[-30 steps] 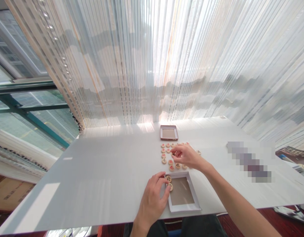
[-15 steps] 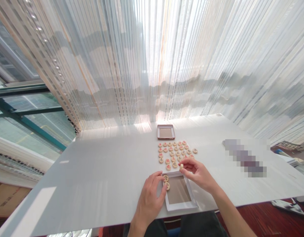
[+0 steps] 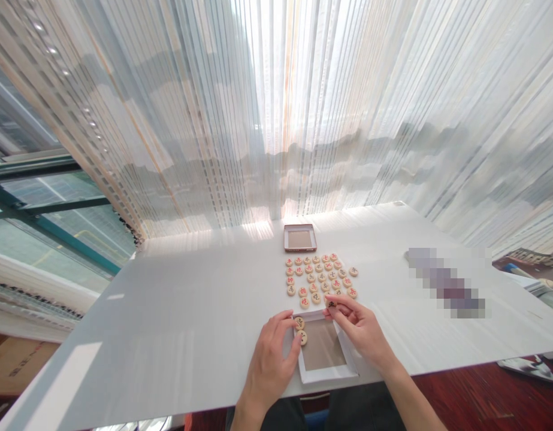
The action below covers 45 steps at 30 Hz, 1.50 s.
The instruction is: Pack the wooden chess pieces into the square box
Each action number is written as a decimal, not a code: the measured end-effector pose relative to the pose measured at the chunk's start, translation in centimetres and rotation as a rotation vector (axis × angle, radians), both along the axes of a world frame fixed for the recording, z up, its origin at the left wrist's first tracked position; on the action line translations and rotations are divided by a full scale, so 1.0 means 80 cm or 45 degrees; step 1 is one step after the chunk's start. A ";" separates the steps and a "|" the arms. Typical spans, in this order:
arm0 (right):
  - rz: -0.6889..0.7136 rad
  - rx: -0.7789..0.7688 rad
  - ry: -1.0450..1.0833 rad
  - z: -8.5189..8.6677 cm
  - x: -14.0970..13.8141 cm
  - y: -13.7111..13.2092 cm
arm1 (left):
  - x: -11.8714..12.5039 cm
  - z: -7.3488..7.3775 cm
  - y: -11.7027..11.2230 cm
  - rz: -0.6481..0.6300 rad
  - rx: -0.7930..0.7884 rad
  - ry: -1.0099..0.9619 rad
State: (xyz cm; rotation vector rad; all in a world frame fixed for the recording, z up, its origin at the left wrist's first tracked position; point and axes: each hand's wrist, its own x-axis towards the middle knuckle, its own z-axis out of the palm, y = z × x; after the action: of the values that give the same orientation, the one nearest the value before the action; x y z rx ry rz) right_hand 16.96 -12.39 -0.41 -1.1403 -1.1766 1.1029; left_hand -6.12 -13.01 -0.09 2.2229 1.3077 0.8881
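A white-rimmed shallow box lies at the near edge of the white table. Two round wooden chess pieces sit in its left far corner. My left hand rests beside the box's left rim, fingers curled against it near those two pieces. My right hand hovers over the box's far right corner, pinching one wooden piece with a dark character. Several more pieces with red and dark characters lie in rows just beyond the box.
A brown-rimmed box lid lies beyond the pieces near the striped curtain. A blurred patch covers something on the right of the table. A window frame stands at left. A magazine lies low at right.
My right hand came back from the rows of pieces toward the white box, carrying one piece. The left hand stayed beside the box's left rim. The view shifted slightly.
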 end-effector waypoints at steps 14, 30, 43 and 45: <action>-0.058 -0.046 0.043 -0.021 -0.003 -0.018 | 0.001 -0.001 0.000 0.005 -0.024 0.019; -0.094 0.198 -0.067 -0.010 -0.007 -0.021 | 0.014 0.008 0.006 0.005 -0.003 0.044; -0.137 0.168 -0.078 -0.012 -0.008 -0.019 | 0.018 0.004 0.007 0.038 0.027 0.044; -0.150 0.187 -0.073 -0.015 -0.007 -0.019 | 0.018 0.004 0.007 0.039 0.026 0.052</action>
State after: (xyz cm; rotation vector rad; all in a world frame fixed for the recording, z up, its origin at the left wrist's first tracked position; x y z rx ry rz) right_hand 16.38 -13.89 -1.61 -1.1183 -1.1984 0.8851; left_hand -4.71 -12.46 0.20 2.2531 1.3602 0.8755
